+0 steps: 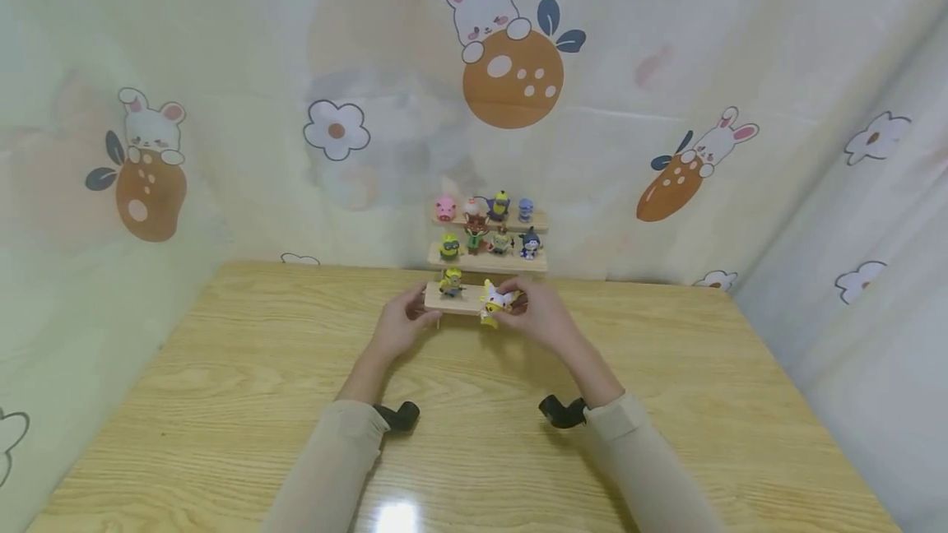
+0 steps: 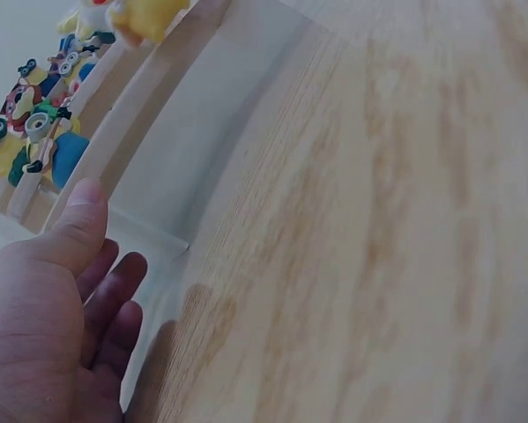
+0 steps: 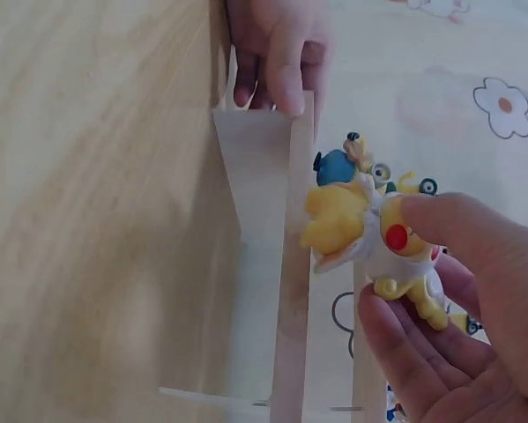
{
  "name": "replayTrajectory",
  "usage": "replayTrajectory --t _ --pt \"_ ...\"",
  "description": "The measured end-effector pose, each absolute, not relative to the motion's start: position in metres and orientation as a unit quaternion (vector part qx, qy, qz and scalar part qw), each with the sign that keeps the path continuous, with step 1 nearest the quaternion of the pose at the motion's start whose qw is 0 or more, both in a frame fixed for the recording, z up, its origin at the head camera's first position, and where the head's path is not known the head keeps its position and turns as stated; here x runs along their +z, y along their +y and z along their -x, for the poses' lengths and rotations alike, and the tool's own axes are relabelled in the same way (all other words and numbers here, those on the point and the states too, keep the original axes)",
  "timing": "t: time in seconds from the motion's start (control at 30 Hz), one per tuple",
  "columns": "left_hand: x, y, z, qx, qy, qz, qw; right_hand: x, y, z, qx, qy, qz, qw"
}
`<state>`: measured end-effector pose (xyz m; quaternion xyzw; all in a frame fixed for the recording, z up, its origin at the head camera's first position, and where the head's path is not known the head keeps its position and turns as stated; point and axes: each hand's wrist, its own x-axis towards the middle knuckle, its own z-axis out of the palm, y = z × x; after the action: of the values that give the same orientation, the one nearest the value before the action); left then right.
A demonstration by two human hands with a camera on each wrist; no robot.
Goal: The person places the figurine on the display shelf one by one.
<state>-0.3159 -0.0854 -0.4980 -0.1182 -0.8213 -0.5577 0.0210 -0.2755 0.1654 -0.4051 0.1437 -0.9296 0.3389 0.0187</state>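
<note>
My right hand (image 1: 544, 315) pinches a white and yellow figurine (image 3: 391, 233) with red cheeks between thumb and fingers. It is held at the right part of the lowest step of a wooden tiered display shelf (image 1: 457, 305), its yellow feet overlapping the step's front edge in the right wrist view. At the shelf's left end, my left hand (image 1: 398, 323) grips the lowest step, thumb (image 2: 87, 196) against the front edge and the other fingers curled beneath. A yellow figurine in blue overalls (image 1: 451, 283) stands on that step, near the left hand.
Several small figurines fill the upper steps, among them a pink pig (image 1: 445, 208), a fox with a green front (image 1: 476, 233) and a dark-hooded one (image 1: 529, 243). The shelf stands at the wooden table's (image 1: 259, 368) back edge, close to a printed curtain (image 1: 400, 212).
</note>
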Motion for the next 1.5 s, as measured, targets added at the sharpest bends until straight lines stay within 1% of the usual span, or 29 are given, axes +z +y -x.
replayTrajectory --t 0.3,0.5,0.87,1.5 --pt "-0.498 -0.085 0.317 -0.559 -0.82 0.119 0.031 -0.393 0.166 0.299 0.345 -0.924 -0.161 0.025" --pt "-0.499 -0.085 0.316 -0.554 -0.822 0.123 0.038 -0.393 0.162 0.312 0.345 -0.922 -0.172 0.031" --pt "-0.5 -0.085 0.316 -0.561 -0.819 0.116 0.03 -0.395 0.154 0.317 0.334 -0.928 -0.162 0.029" --pt "-0.498 -0.084 0.315 -0.552 -0.826 0.11 0.032 -0.401 0.151 0.322 0.324 -0.932 -0.163 0.023"
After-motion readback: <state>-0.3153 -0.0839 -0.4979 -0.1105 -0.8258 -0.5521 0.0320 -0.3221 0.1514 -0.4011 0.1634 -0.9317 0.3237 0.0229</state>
